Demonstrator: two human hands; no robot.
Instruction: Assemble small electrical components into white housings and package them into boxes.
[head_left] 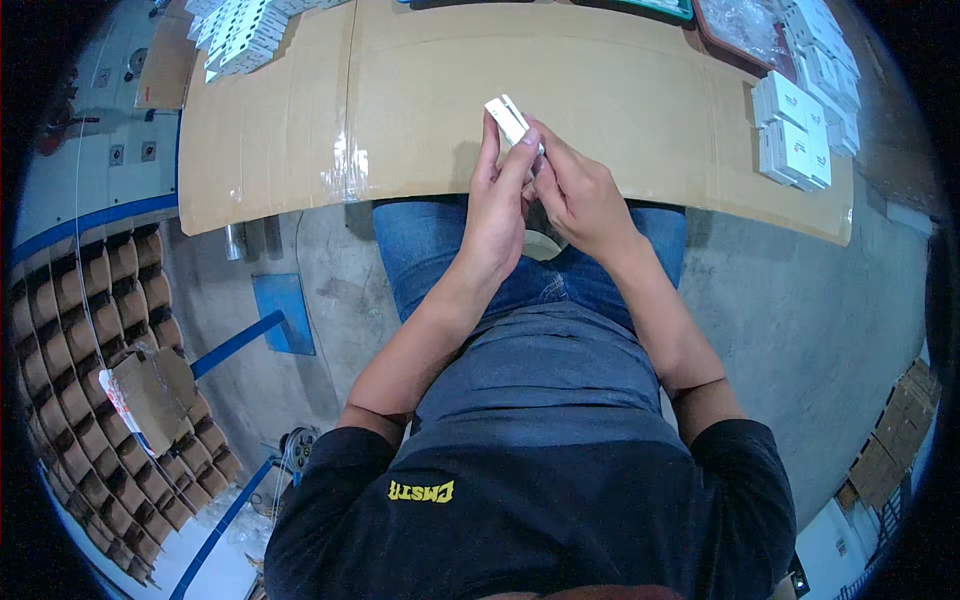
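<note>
Near the front edge of the cardboard-covered table, both my hands hold one small white box (pixel 507 120). Its narrow end points away from me, and a dark gap shows along that end. My left hand (pixel 497 205) has its fingers closed round the left side, thumb laid along the top. From the right, my right hand (pixel 588 203) pinches the nearer end with bent fingers. The fingers hide the box's lower part, and what is inside cannot be seen.
Stacked white boxes (pixel 793 138) stand at the table's right edge, more white pieces (pixel 240 40) at the far left. A red-brown tray (pixel 730 45) with clear plastic bags and a green tray (pixel 665 8) lie at the back. A cardboard partition grid (pixel 95 330) stands left of the table.
</note>
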